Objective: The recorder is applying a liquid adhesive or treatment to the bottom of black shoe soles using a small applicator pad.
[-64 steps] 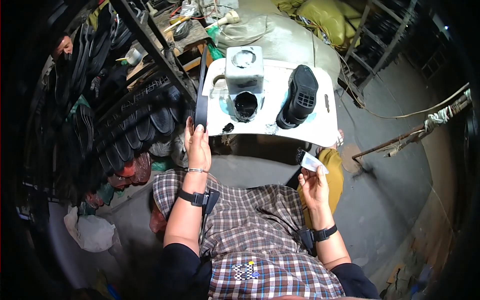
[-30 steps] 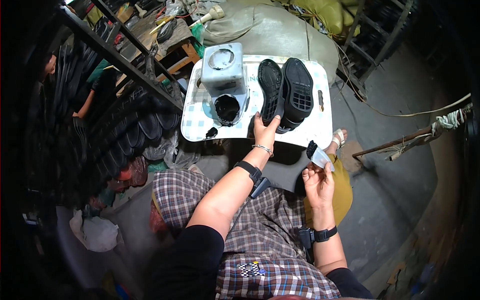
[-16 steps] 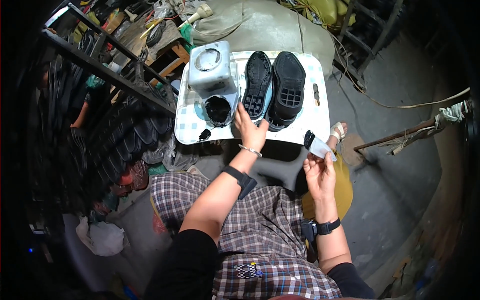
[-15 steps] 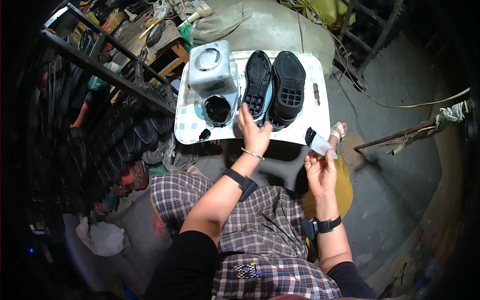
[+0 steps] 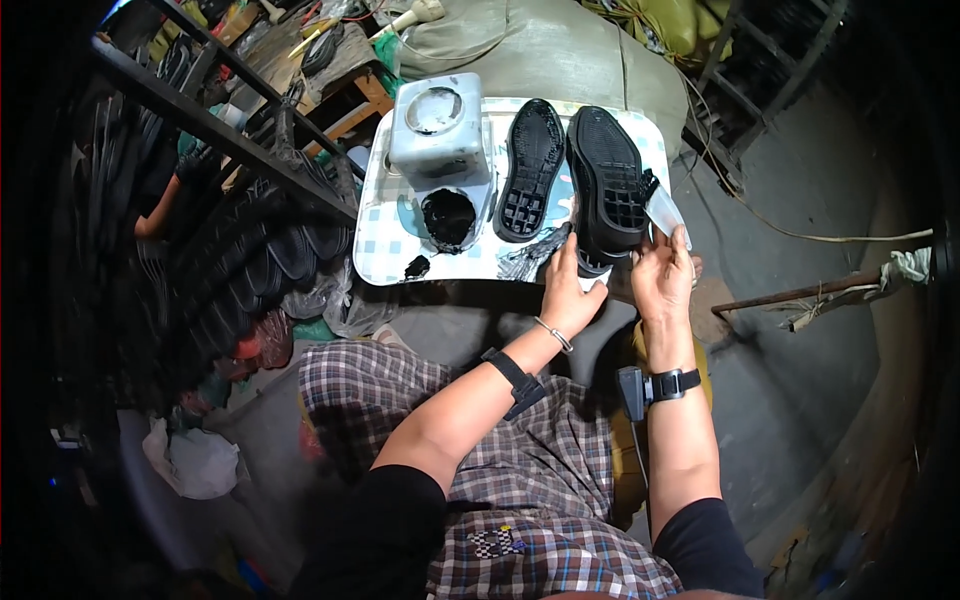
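My left hand (image 5: 573, 298) lies at the heel end of a stack of black shoe soles (image 5: 606, 165), fingers stretched along its left side and thumb apart. My right hand (image 5: 664, 282) pinches a translucent plastic scraper (image 5: 664, 216) with black paste on its far tip, beside the stack's right edge. A single black shoe sole (image 5: 531, 172), wet-looking with a grid heel, lies left of the stack. Further left stands a greyish-white plastic container (image 5: 436, 150); the round opening (image 5: 448, 220) in front of it is coated black inside.
Everything stands on a small white checked tabletop (image 5: 378, 262) with a black smear (image 5: 417, 267) near its front edge. Dark metal frames (image 5: 235, 140) and piled soles (image 5: 270, 245) crowd the left. A rod with wrapped cloth (image 5: 820, 292) juts in from the right.
My left hand has moved right, from the single sole to the stack's heel. My right hand has brought the scraper up beside the stack, whose heel end has shifted right.
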`<state>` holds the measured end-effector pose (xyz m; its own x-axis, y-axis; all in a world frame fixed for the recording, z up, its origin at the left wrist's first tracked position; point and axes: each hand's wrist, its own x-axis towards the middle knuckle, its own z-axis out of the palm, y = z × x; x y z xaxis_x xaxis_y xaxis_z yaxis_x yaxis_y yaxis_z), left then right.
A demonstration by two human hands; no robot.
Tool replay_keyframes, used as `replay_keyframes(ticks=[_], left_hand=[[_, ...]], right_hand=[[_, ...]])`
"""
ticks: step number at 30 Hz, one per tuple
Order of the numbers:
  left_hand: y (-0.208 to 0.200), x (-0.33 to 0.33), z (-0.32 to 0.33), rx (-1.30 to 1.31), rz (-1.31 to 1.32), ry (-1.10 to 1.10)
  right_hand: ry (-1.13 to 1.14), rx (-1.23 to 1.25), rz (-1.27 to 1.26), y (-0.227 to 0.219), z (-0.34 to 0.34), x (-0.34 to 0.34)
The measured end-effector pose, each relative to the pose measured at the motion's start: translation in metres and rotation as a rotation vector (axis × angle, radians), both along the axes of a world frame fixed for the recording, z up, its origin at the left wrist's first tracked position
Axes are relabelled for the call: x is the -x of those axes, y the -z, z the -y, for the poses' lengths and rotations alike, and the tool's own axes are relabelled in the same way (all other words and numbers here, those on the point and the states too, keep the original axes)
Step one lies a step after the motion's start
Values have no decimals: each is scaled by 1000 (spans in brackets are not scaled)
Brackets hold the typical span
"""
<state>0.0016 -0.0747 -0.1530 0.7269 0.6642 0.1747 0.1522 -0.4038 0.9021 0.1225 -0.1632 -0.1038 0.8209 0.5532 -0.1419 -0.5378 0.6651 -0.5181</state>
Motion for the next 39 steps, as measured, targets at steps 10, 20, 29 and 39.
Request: replay_keyframes(ticks=[10, 20, 29, 39], left_hand=[[-55, -44, -11, -25, 66, -79], [-75, 59, 18, 79, 416, -21], [-81, 188, 7, -209, 436, 163], [-62, 258, 34, -141, 556, 269]], right_hand=[[-4, 34, 27, -24, -2, 17], [-46, 3, 15, -52, 46, 104], [-664, -386, 61, -55, 34, 139], [-379, 132, 91, -14, 31, 172]])
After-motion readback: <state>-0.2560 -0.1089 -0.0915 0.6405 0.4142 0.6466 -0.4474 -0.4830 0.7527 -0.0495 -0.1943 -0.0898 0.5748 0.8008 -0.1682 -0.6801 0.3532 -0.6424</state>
